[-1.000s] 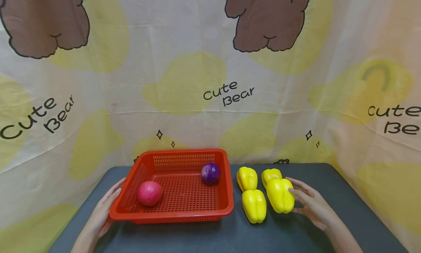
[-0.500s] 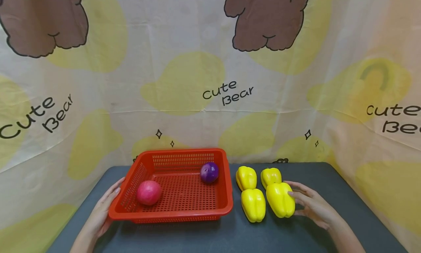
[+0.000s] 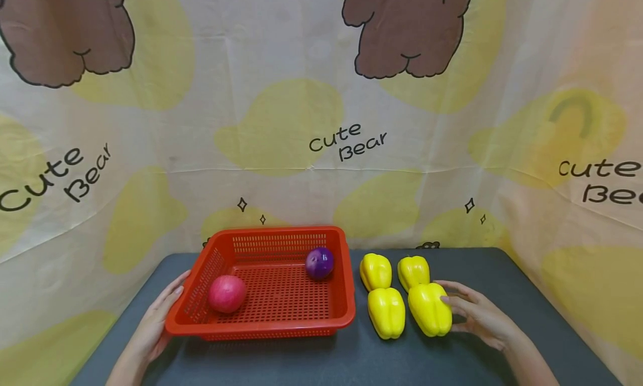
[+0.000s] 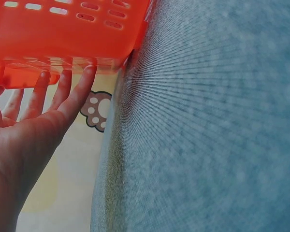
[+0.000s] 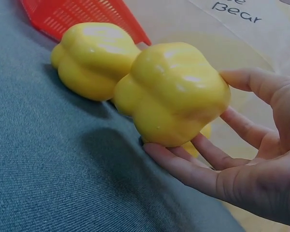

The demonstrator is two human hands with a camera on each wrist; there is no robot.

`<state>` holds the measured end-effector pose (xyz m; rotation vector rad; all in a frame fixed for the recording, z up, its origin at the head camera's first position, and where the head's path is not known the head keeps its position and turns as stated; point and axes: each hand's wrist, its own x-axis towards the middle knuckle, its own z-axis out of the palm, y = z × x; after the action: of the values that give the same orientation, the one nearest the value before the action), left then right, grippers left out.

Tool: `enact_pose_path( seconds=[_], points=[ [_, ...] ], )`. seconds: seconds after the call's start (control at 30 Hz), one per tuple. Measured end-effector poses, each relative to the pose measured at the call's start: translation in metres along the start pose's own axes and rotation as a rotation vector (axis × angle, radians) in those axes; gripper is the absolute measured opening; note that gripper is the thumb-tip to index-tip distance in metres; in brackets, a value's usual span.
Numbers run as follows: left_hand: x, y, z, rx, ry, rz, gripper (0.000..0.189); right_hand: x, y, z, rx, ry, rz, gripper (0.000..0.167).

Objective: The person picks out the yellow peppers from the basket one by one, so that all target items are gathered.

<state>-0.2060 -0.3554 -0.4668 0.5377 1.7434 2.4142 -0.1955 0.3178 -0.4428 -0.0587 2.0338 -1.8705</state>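
Observation:
My right hand (image 3: pixel 479 313) holds a yellow bell pepper (image 3: pixel 430 309) at its right side. In the right wrist view, the thumb touches that bell pepper (image 5: pixel 176 94) above and the fingers curl under it; a shadow lies below on the cloth. Three more yellow peppers stand close by: one behind (image 3: pixel 413 272), one to the left (image 3: pixel 386 313) and one at the back left (image 3: pixel 375 271). My left hand (image 3: pixel 157 322) rests on the left side of a red plastic basket (image 3: pixel 261 326). Its extended fingertips touch the basket's wall in the left wrist view.
Inside the basket are a pink round fruit (image 3: pixel 228 294) at the front left and a purple round one (image 3: pixel 320 263) at the back right. A dark grey-blue table (image 3: pixel 281 366) bears everything. Behind it hangs a printed bear curtain (image 3: pixel 281 124).
The right hand has lowered the held bell pepper toward the table's near side, clear of the pepper behind it that it partly covered. Left hand and basket stay in place.

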Motion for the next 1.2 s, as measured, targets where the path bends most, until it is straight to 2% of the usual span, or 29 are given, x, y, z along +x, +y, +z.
enact_pose_path(
  seconds=[0.4, 0.73, 1.2],
  points=[
    [0.000, 0.003, 0.003, 0.049, 0.022, -0.020, 0.044, 0.003, 0.007, -0.006, 0.000, -0.008, 0.028, 0.055],
    [0.001, 0.000, 0.001, 0.023, 0.035, -0.015, 0.045, 0.005, 0.011, -0.007, -0.002, -0.021, 0.033, 0.057],
    [-0.002, 0.002, 0.003, 0.034, 0.027, -0.024, 0.044, 0.008, 0.014, -0.006, -0.023, 0.007, 0.049, 0.063]
  ],
)
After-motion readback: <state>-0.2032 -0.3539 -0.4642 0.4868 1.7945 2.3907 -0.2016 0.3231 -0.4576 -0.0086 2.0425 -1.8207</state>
